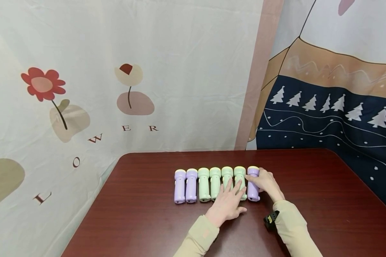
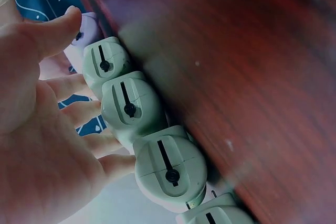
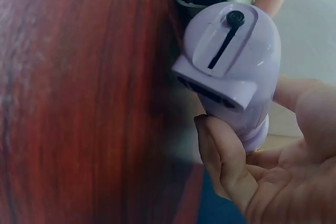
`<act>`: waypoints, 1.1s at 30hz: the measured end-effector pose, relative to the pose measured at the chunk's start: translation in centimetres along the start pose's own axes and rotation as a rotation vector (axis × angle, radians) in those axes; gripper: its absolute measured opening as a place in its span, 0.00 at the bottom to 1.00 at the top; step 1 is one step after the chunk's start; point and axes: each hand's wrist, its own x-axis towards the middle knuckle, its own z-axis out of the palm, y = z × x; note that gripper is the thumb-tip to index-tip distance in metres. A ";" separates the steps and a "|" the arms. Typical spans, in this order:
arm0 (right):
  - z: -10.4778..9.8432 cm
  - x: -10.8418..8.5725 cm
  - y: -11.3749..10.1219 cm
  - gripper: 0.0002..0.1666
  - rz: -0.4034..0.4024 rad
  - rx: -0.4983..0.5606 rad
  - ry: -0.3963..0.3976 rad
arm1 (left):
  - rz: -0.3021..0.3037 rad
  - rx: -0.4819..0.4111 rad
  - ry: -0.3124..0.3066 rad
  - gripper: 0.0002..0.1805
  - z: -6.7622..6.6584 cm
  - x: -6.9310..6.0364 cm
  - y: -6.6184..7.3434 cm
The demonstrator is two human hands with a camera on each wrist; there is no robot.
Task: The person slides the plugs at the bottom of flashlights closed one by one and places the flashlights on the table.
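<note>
Several flashlights lie side by side in a row on the table, heads pointing away. At the right end, my right hand grips a purple flashlight; the right wrist view shows fingers and thumb around its body. My left hand lies with spread, straight fingers over the green flashlights, and its fingertips touch them. One green flashlight sits just left of the held purple one, with a narrow gap between. Green tail ends line up beside the left fingers in the left wrist view.
Two purple flashlights form the left end of the row. The dark red wooden table extends around them, with its far edge against a printed cloth. A black wrist device is strapped near the right sleeve.
</note>
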 end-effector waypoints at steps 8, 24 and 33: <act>0.6 0.9 0.5 0.47 -0.015 -0.019 -0.010 | 0.007 0.000 -0.007 0.36 0.0 0.0 0.0; 0.9 0.9 0.6 0.49 -0.012 -0.045 -0.006 | 0.003 -0.014 -0.015 0.36 -0.1 0.0 -0.1; 0.6 0.6 0.7 0.50 -0.044 -0.126 0.045 | 0.006 -0.048 0.023 0.36 -0.1 -0.1 -0.4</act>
